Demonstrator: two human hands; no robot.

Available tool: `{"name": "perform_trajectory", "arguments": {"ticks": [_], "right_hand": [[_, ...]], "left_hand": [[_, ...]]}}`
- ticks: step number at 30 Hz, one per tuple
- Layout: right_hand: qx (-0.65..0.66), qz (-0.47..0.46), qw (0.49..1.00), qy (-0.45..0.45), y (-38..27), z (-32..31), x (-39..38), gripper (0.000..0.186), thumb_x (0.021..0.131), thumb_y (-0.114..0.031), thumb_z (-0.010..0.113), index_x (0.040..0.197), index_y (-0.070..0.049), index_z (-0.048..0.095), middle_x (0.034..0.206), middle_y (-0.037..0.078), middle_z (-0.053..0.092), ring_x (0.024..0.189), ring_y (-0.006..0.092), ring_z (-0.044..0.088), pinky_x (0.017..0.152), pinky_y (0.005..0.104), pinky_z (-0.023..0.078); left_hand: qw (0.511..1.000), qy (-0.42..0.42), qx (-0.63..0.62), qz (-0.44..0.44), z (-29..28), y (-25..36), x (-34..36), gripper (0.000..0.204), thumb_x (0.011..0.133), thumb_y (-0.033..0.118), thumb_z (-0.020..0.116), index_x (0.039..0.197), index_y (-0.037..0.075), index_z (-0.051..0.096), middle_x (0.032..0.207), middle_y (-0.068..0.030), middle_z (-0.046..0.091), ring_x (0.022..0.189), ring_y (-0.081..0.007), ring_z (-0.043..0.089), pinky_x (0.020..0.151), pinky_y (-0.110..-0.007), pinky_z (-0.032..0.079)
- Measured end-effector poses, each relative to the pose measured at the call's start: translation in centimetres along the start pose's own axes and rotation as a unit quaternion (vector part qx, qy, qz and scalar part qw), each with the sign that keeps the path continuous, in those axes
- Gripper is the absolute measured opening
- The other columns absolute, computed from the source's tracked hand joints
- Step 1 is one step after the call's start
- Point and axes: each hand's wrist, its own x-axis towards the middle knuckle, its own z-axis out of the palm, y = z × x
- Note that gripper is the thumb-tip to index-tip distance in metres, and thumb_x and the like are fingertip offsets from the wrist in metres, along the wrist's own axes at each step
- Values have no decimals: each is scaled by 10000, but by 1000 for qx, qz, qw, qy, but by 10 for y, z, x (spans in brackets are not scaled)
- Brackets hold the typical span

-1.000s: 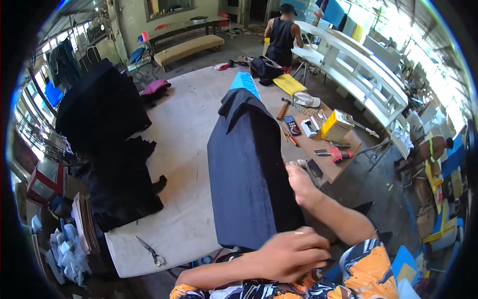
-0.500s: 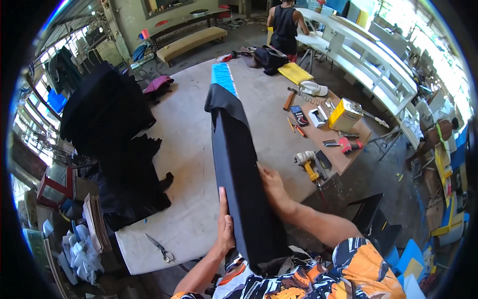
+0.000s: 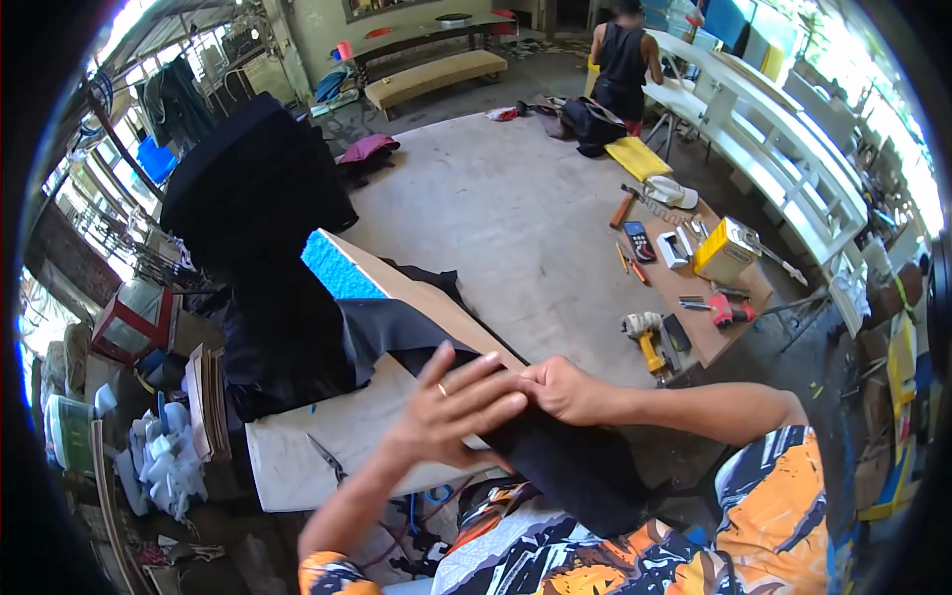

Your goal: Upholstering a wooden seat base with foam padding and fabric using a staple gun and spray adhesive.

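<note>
A long wooden panel lies slantwise over the table's near edge, its bare wood side turned up. Blue foam backs it and shows at the far left end. Black upholstery fabric wraps the near part, down to my lap, and hangs loose along the side. My right hand is closed in a pinch on the fabric at the panel's edge. Over the fabric my left hand is stretched out with fingers apart, its fingertips close to the right hand. Scissors lie left of my left forearm.
Black fabric-covered pieces are heaped on the table's left. A small board on the right bears a hammer, a phone-like device, a yellow tin and a yellow air tool. Another person stands beyond, beside a white frame.
The covered panel has turned over and swung left, so its wood side now shows. My left hand has left its side and opened; my right hand has closed on the fabric.
</note>
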Motion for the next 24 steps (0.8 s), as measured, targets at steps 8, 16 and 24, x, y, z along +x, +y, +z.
{"name": "perform_trajectory", "arguments": {"ticks": [8, 16, 24], "right_hand": [[-8, -21, 999, 24, 1, -7, -61, 324, 1021, -265, 709, 810, -39, 611, 708, -34, 522, 645, 91, 400, 587, 261, 374], [-177, -281, 936, 119, -22, -76, -177, 368, 906, -175, 766, 1193, 17, 637, 1214, 145, 659, 1015, 269, 606, 921, 322, 476], [125, -322, 913, 217, -11, -152, -91, 229, 875, -15, 613, 1093, 14, 676, 1056, 108, 681, 886, 175, 589, 844, 266, 455]], "left_hand": [[966, -258, 30, -3, -41, -21, 46, 521, 634, 366, 893, 1025, 121, 650, 925, -47, 544, 853, -221, 566, 756, -337, 471], [973, -152, 106, -135, -46, 18, 42, 517, 536, 235, 884, 1005, 100, 712, 848, -36, 584, 683, -210, 529, 620, -337, 448], [915, -149, 218, -304, -34, 56, 134, 488, 514, 218, 943, 881, 54, 666, 774, -73, 536, 646, -242, 494, 617, -367, 447]]}}
